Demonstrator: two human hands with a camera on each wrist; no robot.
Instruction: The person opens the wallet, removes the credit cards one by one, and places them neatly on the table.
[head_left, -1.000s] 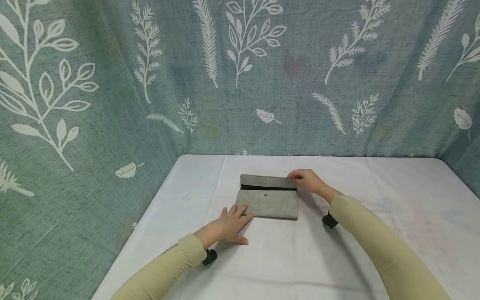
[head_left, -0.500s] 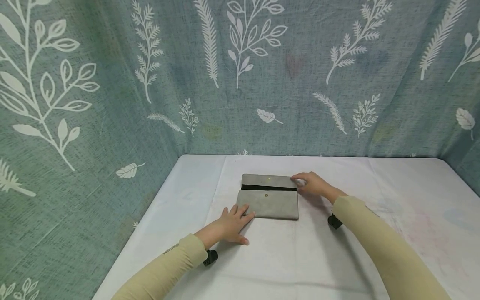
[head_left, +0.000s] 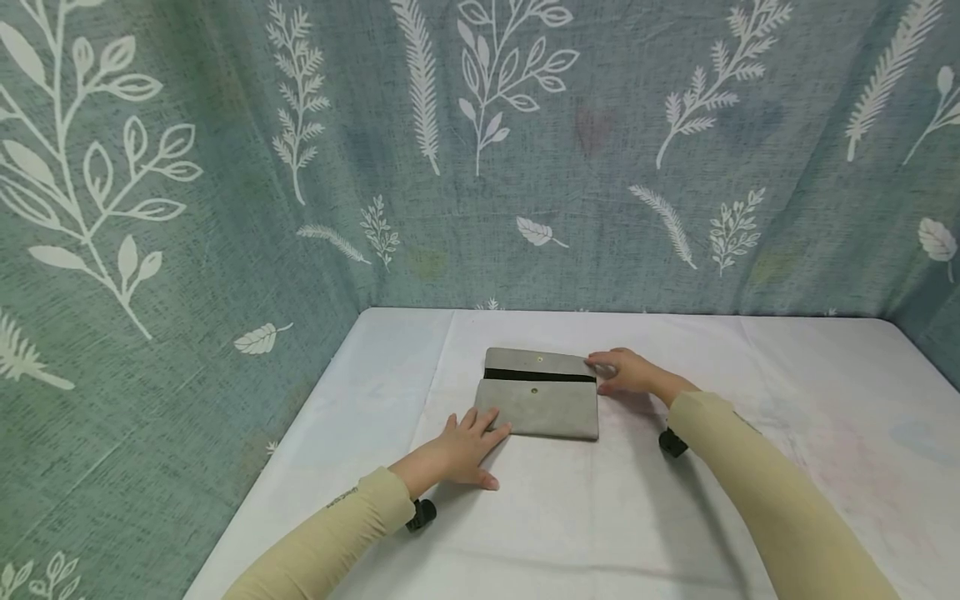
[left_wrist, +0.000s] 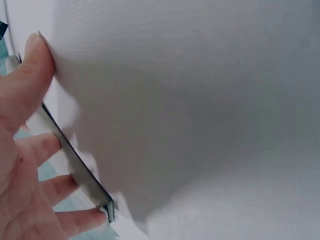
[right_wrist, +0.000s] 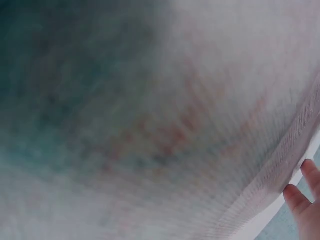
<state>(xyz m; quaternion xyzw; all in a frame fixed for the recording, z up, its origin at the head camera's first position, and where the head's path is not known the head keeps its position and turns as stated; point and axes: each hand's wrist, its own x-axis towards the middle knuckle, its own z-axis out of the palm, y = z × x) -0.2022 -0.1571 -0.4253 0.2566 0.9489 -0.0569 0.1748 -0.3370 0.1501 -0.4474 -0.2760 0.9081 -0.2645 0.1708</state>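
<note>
A grey long wallet [head_left: 551, 410] lies on the white table in the head view. Its flap [head_left: 510, 359] is folded back away from the person, with a dark strip of the inside showing and a small snap on each part. The left hand [head_left: 461, 454] rests with spread fingers on the wallet's near left corner. In the left wrist view, its fingertips [left_wrist: 49, 143] lie along the wallet's edge [left_wrist: 82, 175]. At the flap's right end is the right hand [head_left: 630, 372], index finger by the flap's corner and thumb beside the wallet's right edge. The right wrist view shows only two fingertips [right_wrist: 296, 197].
The white-covered table [head_left: 675, 500] spreads around the wallet. A green leaf-patterned curtain [head_left: 450, 233] stands behind and at the left. A small black wrist camera [head_left: 672, 443] hangs below the right sleeve, and another black camera [head_left: 422, 514] below the left.
The right hand has loosened from the flap's right corner and shifted slightly right and nearer the person. The flap lies flatter, its snap now plainly visible. The left hand has stayed in place.
</note>
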